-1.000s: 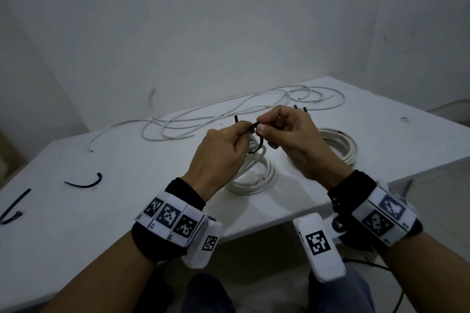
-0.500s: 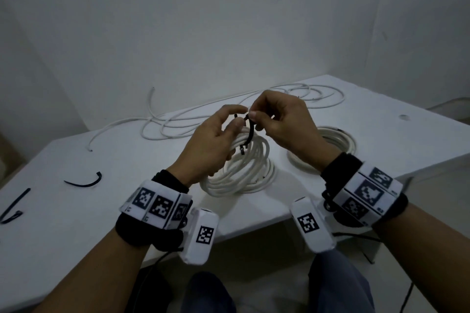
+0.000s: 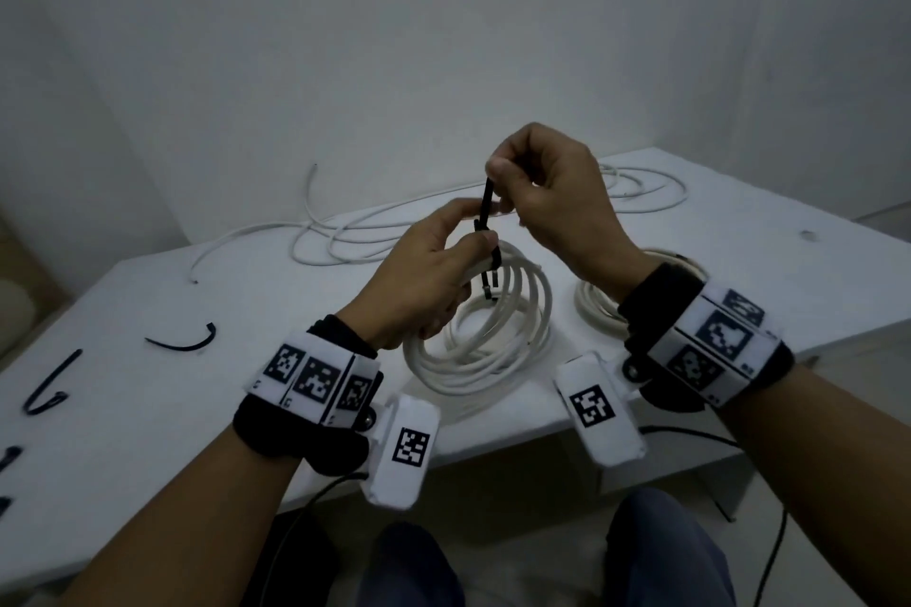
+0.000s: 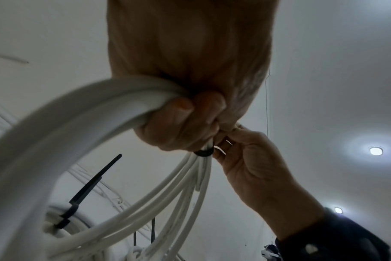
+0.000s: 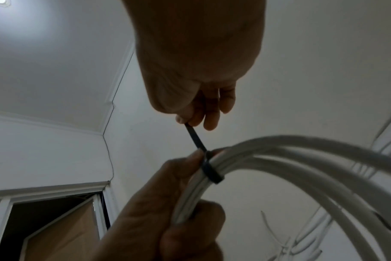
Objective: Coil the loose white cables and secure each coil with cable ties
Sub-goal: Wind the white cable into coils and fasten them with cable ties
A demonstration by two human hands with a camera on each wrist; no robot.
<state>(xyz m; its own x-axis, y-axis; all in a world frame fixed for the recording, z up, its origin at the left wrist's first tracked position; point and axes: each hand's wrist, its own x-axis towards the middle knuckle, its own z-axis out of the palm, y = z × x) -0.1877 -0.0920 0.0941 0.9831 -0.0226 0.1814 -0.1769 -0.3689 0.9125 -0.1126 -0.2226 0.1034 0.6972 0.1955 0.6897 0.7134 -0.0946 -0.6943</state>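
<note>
Since a second ago the right hand [image 3: 547,192] has risen toward 12 o'clock, away from the left hand [image 3: 424,281], and now pinches the tail of the black cable tie [image 3: 485,212] well above the coil [image 3: 483,335]. Earlier the tie was a wide open loop between the two hands; now its band sits close around the bundled strands, its tail stretched straight up to the right fingertips [image 5: 190,118]. The left hand, which only pinched the tie before, now grips the strands themselves, and the coil has lifted at its 12 o'clock side off the table [image 3: 148,409].
</note>
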